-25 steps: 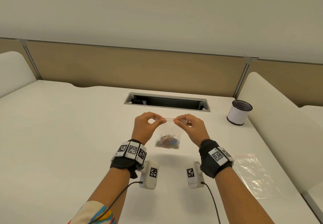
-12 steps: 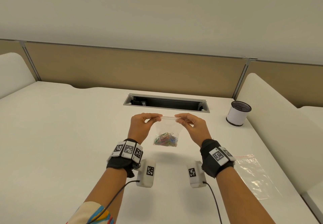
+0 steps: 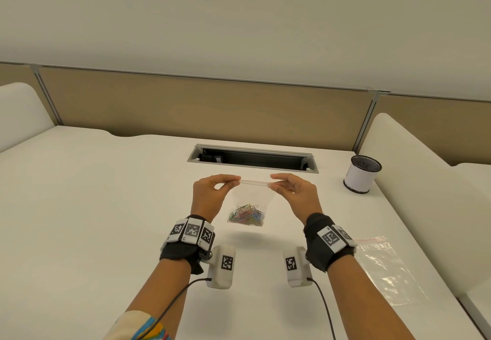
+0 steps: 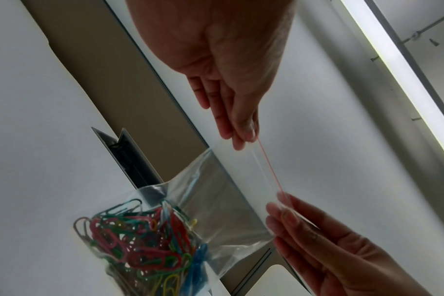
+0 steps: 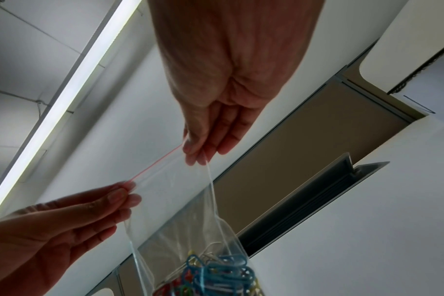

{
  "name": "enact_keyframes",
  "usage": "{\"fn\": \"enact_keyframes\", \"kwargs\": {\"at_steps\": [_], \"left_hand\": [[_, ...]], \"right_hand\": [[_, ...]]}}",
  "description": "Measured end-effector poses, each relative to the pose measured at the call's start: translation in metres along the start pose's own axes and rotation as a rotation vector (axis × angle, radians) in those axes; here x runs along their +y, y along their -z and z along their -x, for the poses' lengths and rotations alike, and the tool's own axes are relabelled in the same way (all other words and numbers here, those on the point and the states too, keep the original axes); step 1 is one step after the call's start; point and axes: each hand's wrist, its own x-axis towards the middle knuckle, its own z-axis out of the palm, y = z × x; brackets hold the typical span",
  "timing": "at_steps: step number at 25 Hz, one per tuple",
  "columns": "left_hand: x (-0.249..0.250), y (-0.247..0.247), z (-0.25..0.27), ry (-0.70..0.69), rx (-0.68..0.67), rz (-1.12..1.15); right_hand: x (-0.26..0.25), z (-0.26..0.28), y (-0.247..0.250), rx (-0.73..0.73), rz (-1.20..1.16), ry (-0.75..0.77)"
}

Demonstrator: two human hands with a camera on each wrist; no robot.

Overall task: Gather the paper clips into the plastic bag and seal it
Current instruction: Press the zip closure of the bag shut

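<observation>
Left hand (image 3: 210,196) and right hand (image 3: 297,193) each pinch one end of the plastic bag (image 3: 252,199) by its top strip, held above the white table (image 3: 93,207). The strip's long axis runs left to right; the bag hangs mouth up, paper clips (image 3: 247,216) heaped at its bottom. Farther right: a spare bag (image 3: 385,268) and mesh cup (image 3: 361,177). No legible writing.

Clear plastic bag (image 3: 252,196) with red seal line (image 4: 269,166); multicoloured paper clips (image 3: 247,216); white tabletop (image 3: 93,207); white, black-rimmed cup (image 3: 360,177).
</observation>
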Motion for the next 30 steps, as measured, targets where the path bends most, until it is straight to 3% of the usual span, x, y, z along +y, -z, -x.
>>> {"fn": "enact_keyframes", "kwargs": {"at_steps": [4,9,17,21,25,30], "left_hand": [[0.000,0.000,0.002,0.016,0.030,-0.013],[0.005,-0.005,0.002,-0.014,-0.011,0.009],[0.004,-0.011,0.003,-0.040,-0.157,-0.068],[0.004,-0.017,0.002,-0.083,-0.153,-0.118],[0.007,-0.017,0.001,-0.023,-0.128,0.055],[0.008,-0.010,0.001,0.079,-0.071,0.218]], "right_hand": [[-0.002,0.001,0.000,0.076,-0.045,-0.060],[-0.001,0.004,-0.006,-0.024,0.042,-0.044],[-0.003,0.009,-0.020,0.025,0.093,0.023],[-0.004,0.011,-0.024,0.014,-0.008,-0.023],[0.005,0.016,-0.029,-0.058,-0.223,-0.161],[0.008,0.023,-0.041,-0.114,-0.263,-0.190]]}}
